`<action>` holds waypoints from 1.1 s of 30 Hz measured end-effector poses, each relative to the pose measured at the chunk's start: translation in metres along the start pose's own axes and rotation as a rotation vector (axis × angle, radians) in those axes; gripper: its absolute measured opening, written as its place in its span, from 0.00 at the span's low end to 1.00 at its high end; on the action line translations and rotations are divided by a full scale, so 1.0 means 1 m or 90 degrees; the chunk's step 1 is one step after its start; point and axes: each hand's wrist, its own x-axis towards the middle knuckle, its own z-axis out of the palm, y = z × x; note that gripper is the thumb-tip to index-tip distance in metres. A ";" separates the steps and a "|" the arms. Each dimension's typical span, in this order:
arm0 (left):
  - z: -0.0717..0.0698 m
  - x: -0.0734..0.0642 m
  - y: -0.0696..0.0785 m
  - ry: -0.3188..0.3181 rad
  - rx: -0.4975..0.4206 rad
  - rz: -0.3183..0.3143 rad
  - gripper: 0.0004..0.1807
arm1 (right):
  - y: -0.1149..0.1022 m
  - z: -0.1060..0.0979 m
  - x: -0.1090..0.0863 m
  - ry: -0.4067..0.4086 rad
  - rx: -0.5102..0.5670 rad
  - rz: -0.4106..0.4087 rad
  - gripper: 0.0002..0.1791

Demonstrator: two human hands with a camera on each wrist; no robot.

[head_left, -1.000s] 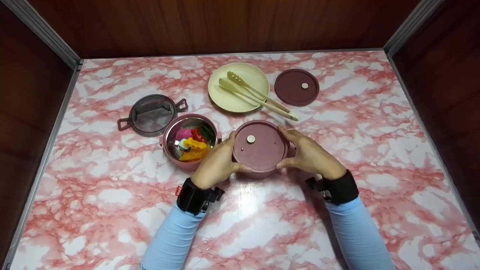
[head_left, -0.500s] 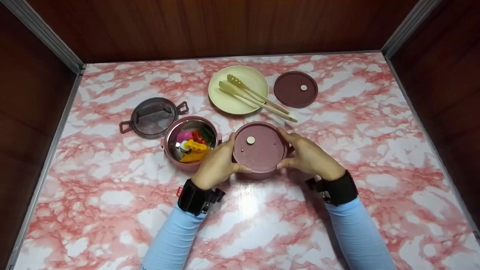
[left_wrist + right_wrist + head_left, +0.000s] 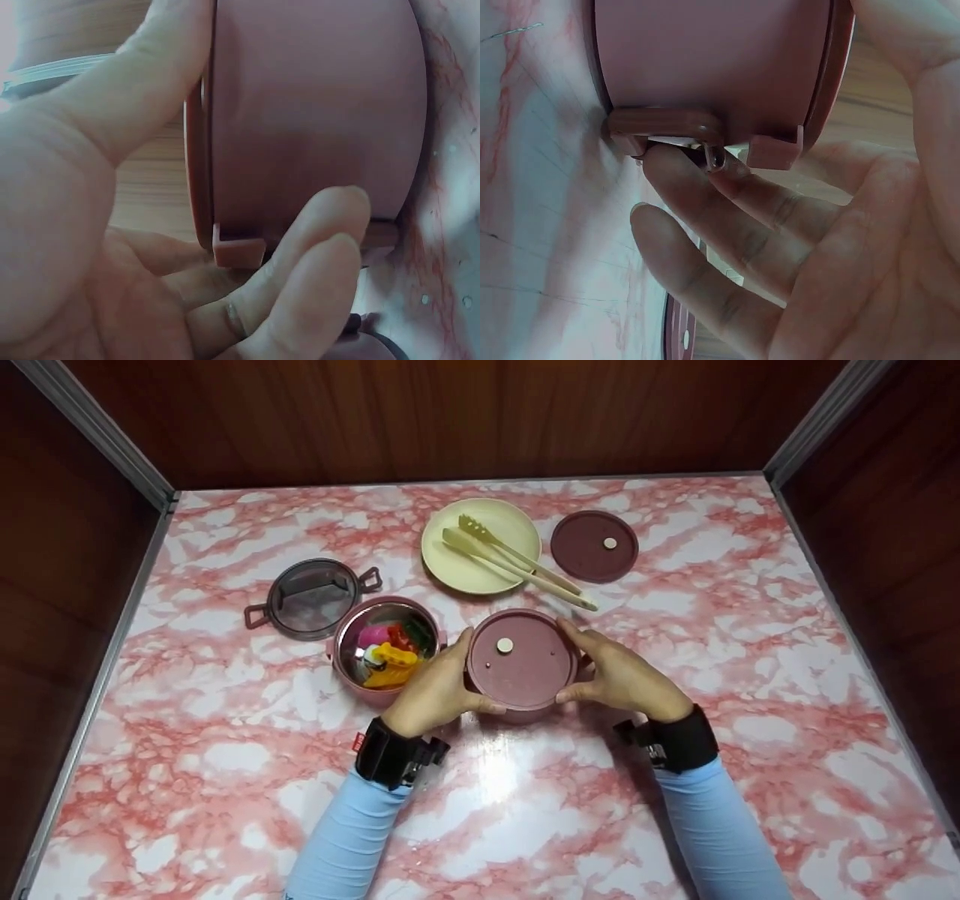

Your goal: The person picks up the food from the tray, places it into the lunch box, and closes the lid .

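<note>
A pink round pot wears a flat pink lid with a small cream knob. My left hand holds the lid's rim from the left, thumb at the near edge and index finger at the far side. Opposite it, my right hand spans the rim in the same way. In the right wrist view, its lower fingers reach to the pot's side handle. Left of this pot is a second pink pot, uncovered, with colourful toy pieces inside; my left hand overlaps its edge.
Behind the uncovered pot lies a glass lid with two side handles. A pale yellow plate bears tongs that stick out toward the right-hand pot. A dark pink lid lies at the back right. Brown walls bound the table.
The head view has tilted slightly, so the things on the table appear a little lower. Both hands keep their hold on the lid, with no clear movement.
</note>
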 end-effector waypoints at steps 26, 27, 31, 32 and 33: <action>0.000 -0.001 0.009 -0.006 -0.014 -0.038 0.62 | -0.011 -0.003 0.001 0.004 -0.051 0.019 0.62; -0.001 -0.003 0.012 -0.005 0.008 -0.051 0.63 | -0.013 -0.004 0.002 0.001 -0.062 0.018 0.63; -0.009 -0.006 0.029 0.010 0.119 -0.061 0.62 | -0.026 -0.012 0.006 -0.023 -0.091 0.008 0.67; -0.012 -0.004 0.034 0.012 0.144 -0.051 0.61 | -0.030 -0.014 0.008 -0.031 -0.102 0.002 0.68; -0.015 -0.002 0.037 0.009 0.167 -0.040 0.62 | -0.033 -0.015 0.011 -0.041 -0.117 -0.003 0.69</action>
